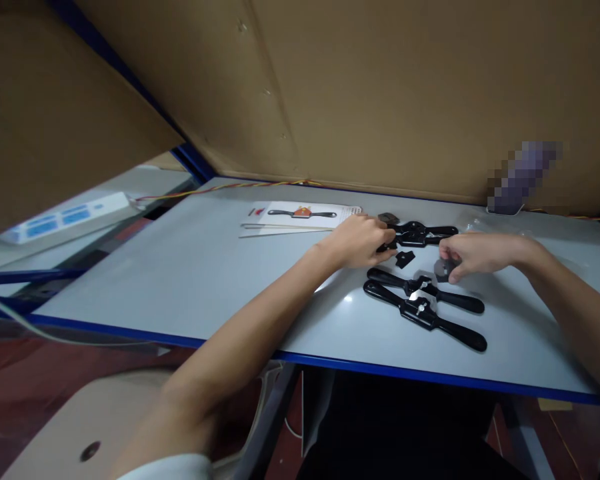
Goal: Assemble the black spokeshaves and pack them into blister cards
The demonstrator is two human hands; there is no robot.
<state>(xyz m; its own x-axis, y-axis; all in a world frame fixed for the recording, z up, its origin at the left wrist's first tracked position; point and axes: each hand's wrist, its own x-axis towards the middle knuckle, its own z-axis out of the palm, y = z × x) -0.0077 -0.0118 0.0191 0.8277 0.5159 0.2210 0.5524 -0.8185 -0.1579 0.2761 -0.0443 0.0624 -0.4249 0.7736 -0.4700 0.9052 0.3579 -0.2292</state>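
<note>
Brown panelling [380, 87] is rising behind a pale, blue-edged worktop [180, 267], on which several black tools are lying to the right of centre. Printed cards [300, 217] are resting farther left; beyond the worktop's left edge, a white power strip [75, 217] is showing.

Near the front, the first tool [463, 335] and the second tool [467, 302] are lying almost parallel, their long axes slanting from far left to near right, with bright metal showing at their middles. Beyond them, the far tools [416, 233] are extending roughly crosswise.

The left hand [361, 241] is reaching over the left end of the far tools, its fingers curling around dark parts; whether they are gripping cannot be told. A small black plate [405, 259] is lying just beside its fingertips, between the two hands.

The right hand [480, 255] is pinching a grey piece [443, 270] between thumb and fingers. This piece is sitting just beyond the second tool's right handle and to the right of the plate, the right hand being the nearer to that handle.
</note>
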